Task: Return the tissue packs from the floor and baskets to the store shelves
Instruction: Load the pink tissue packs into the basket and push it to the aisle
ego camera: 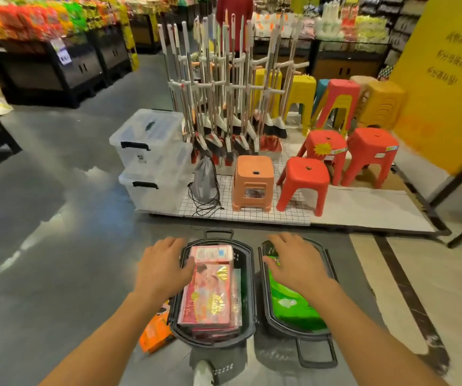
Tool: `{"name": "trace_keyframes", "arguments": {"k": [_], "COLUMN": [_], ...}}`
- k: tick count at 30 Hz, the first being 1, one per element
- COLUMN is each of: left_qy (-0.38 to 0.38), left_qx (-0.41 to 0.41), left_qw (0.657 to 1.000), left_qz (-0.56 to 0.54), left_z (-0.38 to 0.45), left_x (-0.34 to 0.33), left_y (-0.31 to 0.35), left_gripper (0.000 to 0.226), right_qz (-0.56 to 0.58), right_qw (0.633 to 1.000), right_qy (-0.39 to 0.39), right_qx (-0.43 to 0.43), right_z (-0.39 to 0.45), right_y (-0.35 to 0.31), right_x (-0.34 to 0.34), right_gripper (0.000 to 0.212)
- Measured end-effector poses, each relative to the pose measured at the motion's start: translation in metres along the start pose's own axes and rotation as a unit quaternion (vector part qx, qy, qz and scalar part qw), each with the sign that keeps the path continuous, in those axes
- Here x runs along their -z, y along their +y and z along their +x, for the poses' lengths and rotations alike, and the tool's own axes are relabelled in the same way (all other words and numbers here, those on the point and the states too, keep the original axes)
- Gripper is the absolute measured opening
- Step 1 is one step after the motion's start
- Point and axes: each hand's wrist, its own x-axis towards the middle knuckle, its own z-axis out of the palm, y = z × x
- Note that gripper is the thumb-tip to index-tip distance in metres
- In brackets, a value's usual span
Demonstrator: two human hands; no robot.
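Pink tissue pack (210, 291): long axis runs away from us in left basket (247, 277); left hand (163, 270), fingers spread, touches its left edge; right hand (293, 263) spread on the green pack (291, 299), gripping nothing.

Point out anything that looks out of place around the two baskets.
An orange pack lies tilted on the floor against the left basket, outside it, partly hidden under the left forearm. The red tissue packs and the green pack sit inside their baskets. Nothing else near the baskets stands out.
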Motion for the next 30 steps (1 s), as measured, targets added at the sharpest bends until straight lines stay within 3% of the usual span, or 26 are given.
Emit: {"name": "trace_keyframes", "arguments": {"k": [7, 13, 19, 23, 26, 30], "left_qy": [-0.03, -0.052, -0.118, -0.145, -0.153, -0.162], "left_qx": [0.011, 0.039, 0.103, 0.133, 0.155, 0.201], "left_qw": [0.997, 0.994, 0.984, 0.975, 0.969, 0.96], "left_qz": [-0.063, -0.093, -0.087, -0.105, -0.112, -0.11], "left_z": [0.121, 0.172, 0.195, 0.202, 0.202, 0.205], "left_x": [-0.077, -0.171, -0.297, -0.381, -0.435, -0.492], "left_y": [-0.053, -0.091, -0.137, -0.166, -0.182, -0.203], "left_gripper": [0.049, 0.053, 0.055, 0.048, 0.056, 0.059], "right_qz": [0.035, 0.086, 0.148, 0.217, 0.23, 0.199], "right_qw": [0.998, 0.993, 0.971, 0.939, 0.927, 0.942], "right_qy": [0.008, -0.024, -0.116, -0.142, -0.155, -0.093], "right_qx": [-0.058, -0.082, -0.145, -0.225, -0.252, -0.254], "right_z": [0.12, 0.187, 0.213, 0.219, 0.225, 0.22], "right_y": [0.011, 0.02, 0.041, 0.051, 0.062, 0.065], "right_x": [-0.075, -0.181, -0.329, -0.436, -0.508, -0.568], "right_gripper": [0.05, 0.048, 0.05, 0.053, 0.056, 0.054]}}
